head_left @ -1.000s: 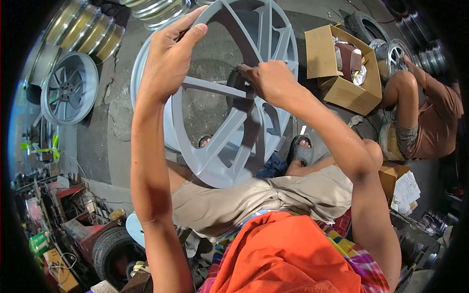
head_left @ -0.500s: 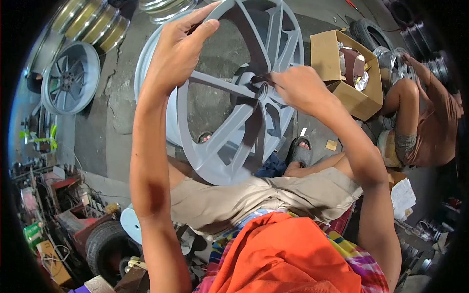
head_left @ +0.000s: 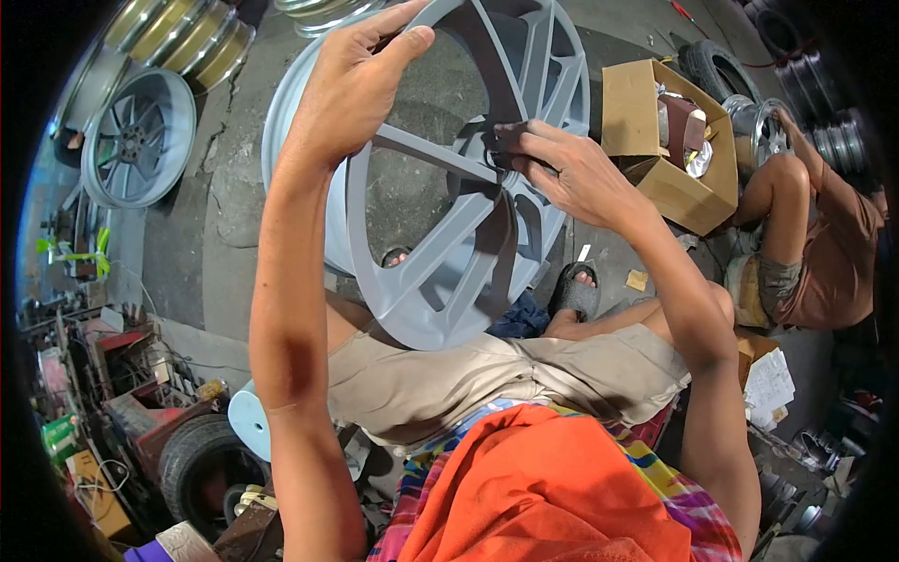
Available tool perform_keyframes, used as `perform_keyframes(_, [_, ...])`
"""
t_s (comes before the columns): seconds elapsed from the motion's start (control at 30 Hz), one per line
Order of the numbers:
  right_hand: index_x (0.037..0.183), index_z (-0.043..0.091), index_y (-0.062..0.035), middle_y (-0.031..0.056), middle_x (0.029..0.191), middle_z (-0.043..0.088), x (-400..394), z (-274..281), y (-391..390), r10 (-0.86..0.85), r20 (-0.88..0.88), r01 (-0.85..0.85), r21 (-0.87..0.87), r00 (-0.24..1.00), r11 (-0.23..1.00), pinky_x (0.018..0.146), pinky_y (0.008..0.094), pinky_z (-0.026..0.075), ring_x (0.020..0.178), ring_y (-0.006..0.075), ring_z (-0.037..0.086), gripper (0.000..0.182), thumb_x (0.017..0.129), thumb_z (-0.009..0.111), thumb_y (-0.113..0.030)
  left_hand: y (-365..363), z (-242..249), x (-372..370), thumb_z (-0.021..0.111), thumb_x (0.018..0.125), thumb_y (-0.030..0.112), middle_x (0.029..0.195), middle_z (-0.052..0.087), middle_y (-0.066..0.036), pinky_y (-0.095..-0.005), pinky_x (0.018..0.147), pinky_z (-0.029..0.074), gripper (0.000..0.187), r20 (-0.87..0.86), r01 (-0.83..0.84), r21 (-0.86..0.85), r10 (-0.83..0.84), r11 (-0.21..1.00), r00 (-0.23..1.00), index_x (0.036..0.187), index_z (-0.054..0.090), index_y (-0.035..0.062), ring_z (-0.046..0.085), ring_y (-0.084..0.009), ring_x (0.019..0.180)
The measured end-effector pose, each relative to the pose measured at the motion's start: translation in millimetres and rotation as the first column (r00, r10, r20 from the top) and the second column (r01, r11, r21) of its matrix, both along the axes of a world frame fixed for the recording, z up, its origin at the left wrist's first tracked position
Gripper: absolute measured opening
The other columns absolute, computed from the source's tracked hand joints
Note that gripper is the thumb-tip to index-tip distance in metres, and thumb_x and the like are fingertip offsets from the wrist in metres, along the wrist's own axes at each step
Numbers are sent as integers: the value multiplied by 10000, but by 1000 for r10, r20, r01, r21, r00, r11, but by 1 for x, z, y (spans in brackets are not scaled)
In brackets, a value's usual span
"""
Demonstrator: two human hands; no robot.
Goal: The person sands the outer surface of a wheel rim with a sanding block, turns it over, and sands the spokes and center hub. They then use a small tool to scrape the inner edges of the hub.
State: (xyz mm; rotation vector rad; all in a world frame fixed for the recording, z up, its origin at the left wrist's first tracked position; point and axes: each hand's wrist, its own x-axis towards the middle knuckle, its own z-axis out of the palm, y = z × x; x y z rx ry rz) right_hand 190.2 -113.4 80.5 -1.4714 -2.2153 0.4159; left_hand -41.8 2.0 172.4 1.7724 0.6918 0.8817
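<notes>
Head view: one grey spoked wheel [head_left: 438, 239] stands tilted before one pair of shorts [head_left: 599, 365], left grip [head_left: 351, 94] clasping its upper edge, right grip [head_left: 585, 178] near its middle, seemingly pinching one dark scrap [head_left: 506, 140].

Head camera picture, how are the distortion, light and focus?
Head view: black curved borders suggest fisheye distortion; the held gray alloy wheel looks fairly sharp, its spoke sides in shadow; the orange cloth is brightly lit; gold-toned stacked rims glint.
</notes>
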Motion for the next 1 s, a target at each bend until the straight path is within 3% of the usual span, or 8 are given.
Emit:
perform_keyframes(0.13, [1076,639,-9,174,1055,626,3,-4,3,23,-152,-27,-22,988,999,829,464,522,962,400,635,221,915,578,-148,0,1,0,537,1028,90,1280,658,-49,-277,1015,441,407,-102,-47,51,52,998,993,1408,570,-50,581,-122,1138])
perform_keyframes(0.2, [1063,664,13,187,1114,667,8,-10,15,92,-74,-90,34,993,995,859,469,523,978,418,637,278,866,575,-162,7,-4,3,561,1026,101,1255,659,-30,-258,971,455,426,75,21,-156,-9,988,997,1431,561,-31,589,-111,1100])
perform_keyframes(0.37, [789,703,49,224,957,708,13,-5,36,144,-141,-160,-111,979,981,775,453,539,844,418,658,328,750,646,-272,16,-4,-4,585,1030,128,1234,664,-18,-225,935,456,443,-57,-24,-43,21,999,998,1443,551,-31,591,-89,1071])
perform_keyframes(0.47, [799,705,29,217,893,697,21,11,17,139,-42,-145,-298,989,944,745,450,525,802,403,651,313,749,658,-276,22,3,-9,598,1030,146,1246,670,-26,-222,944,461,438,-134,-37,-73,27,997,991,1423,564,-43,610,-89,1070])
perform_keyframes(0.67, [966,676,30,231,854,668,101,-38,-41,-129,-41,120,-180,991,976,757,452,508,812,424,635,245,849,641,-182,71,-22,-32,632,1005,211,1309,672,-84,-270,1087,410,445,-96,-30,60,36,998,995,1409,613,27,613,-176,1227])
perform_keyframes(0.73, [1000,698,22,241,854,682,109,-60,-54,-229,-19,219,-239,973,946,759,469,518,801,432,648,260,865,653,-196,64,-15,-15,614,1019,152,1215,693,-43,-227,936,476,432,-24,-51,-83,50,995,998,1410,584,-30,635,-104,1053])
perform_keyframes(0.93, [1010,687,28,267,893,678,102,-59,-70,-258,2,242,-356,966,903,789,444,515,851,440,648,242,872,702,-171,160,-38,6,668,994,223,999,730,-37,-226,805,498,324,-65,-185,120,194,975,979,1193,728,-25,648,-97,899])
perform_keyframes(1.0, [1042,695,41,287,912,683,109,-61,-79,-275,19,271,-264,961,926,812,450,523,894,451,661,284,860,725,-174,249,-60,-9,632,1003,204,1300,680,-88,-281,1086,415,423,-155,-92,103,107,990,982,1389,632,31,622,-185,1212])
